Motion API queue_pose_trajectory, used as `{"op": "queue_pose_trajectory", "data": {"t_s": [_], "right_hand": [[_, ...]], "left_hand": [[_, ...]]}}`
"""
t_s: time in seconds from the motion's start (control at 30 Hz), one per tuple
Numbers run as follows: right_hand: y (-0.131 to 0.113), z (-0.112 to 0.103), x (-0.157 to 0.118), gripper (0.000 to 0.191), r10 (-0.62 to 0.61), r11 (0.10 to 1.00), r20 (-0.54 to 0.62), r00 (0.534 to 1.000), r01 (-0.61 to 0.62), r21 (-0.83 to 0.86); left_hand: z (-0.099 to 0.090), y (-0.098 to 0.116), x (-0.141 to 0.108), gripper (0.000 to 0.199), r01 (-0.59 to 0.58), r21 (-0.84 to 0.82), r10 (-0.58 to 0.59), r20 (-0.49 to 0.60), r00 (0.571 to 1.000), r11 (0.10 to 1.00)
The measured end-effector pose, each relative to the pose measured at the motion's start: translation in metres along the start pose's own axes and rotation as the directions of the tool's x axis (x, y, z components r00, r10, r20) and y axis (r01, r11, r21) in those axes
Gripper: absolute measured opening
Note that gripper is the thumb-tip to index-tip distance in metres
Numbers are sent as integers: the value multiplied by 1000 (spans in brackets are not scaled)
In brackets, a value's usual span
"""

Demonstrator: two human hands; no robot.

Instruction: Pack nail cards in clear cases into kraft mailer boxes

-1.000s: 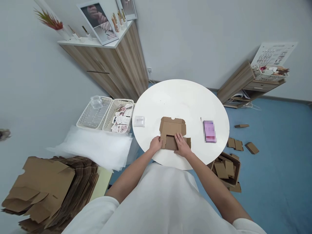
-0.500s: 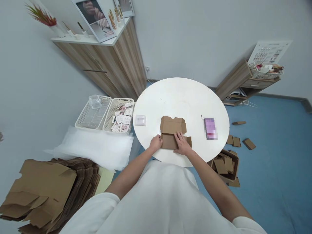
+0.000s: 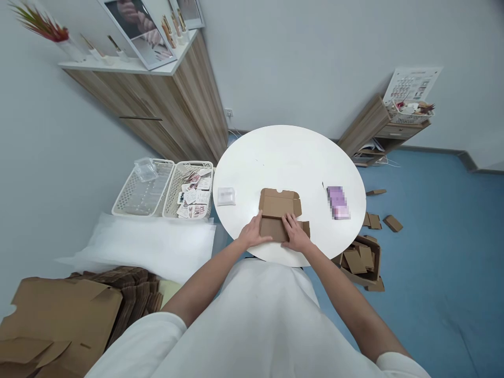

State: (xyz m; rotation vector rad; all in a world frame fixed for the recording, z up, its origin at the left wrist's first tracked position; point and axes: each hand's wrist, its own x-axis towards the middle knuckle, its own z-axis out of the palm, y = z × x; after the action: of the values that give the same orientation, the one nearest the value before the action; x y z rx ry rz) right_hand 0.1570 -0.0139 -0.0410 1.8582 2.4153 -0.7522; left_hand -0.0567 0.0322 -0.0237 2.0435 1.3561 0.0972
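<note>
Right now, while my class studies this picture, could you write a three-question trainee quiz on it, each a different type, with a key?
1. True or false: the pixelated purple item lies right of the cardboard mailer box.
2. What fills the white perforated basket nearest the white table?
A. Brushes
B. Printed cards
C. Folded boxes
3. Short answer: which hand is nearer the purple item?

Key:
1. True
2. B
3. The right hand

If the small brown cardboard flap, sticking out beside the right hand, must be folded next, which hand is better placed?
Probably the right hand: it is directly beside the small brown cardboard flap, while the left hand is at the opposite end of the open brown cardboard box.
</note>
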Motion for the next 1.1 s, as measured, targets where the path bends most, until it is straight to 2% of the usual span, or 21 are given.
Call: {"op": "queue_pose_trajectory", "data": {"t_s": [0.1,0.27,0.33,0.4,0.47,0.5,0.53,0.6,0.7,0.77,0.83,0.9,1.1], "right_hand": [[-3,1,1,110,4,1000,-1,1000,-4,0],[-6,-4,-2,108,9,1000,-20,1000,-9,20],[-2,-5,-11,98,89,995,-116,989,-84,51],[7,-3,-24,85,277,956,-249,928,-240,167],[18,1,-37,79,510,833,-284,812,-384,398],[23,3,-43,78,593,746,-233,771,-416,520],[26,5,-48,77,642,661,-165,749,-430,615],[29,6,-52,75,667,524,-29,744,-443,727],[22,1,-49,71,642,430,82,762,-447,784],[14,-4,-44,65,605,427,93,791,-421,800],[7,-8,-39,58,559,466,64,827,-377,800],[4,-9,-34,51,547,516,32,837,-367,774],[8,-5,-20,28,653,643,-29,757,-534,549]], "left_hand": [[-9,1,0,111,-34,85,24,124,992,996],[-10,2,6,108,6,113,-26,176,984,994],[-8,0,5,107,4,99,-22,178,984,995],[-7,-1,4,107,8,79,-22,172,985,997],[-7,-2,4,107,15,63,-25,169,985,998],[-8,-2,4,107,16,57,-26,171,985,998],[-8,-2,5,107,16,53,-25,174,984,998],[-8,-2,6,107,12,50,-21,178,984,999],[-7,0,7,110,3,65,-15,173,985,998],[-4,2,8,112,2,70,-14,170,985,998],[-1,5,8,111,13,57,-22,167,986,998],[1,7,7,110,27,37,-33,169,985,999],[5,8,7,109,28,26,-32,173,984,999]]}}
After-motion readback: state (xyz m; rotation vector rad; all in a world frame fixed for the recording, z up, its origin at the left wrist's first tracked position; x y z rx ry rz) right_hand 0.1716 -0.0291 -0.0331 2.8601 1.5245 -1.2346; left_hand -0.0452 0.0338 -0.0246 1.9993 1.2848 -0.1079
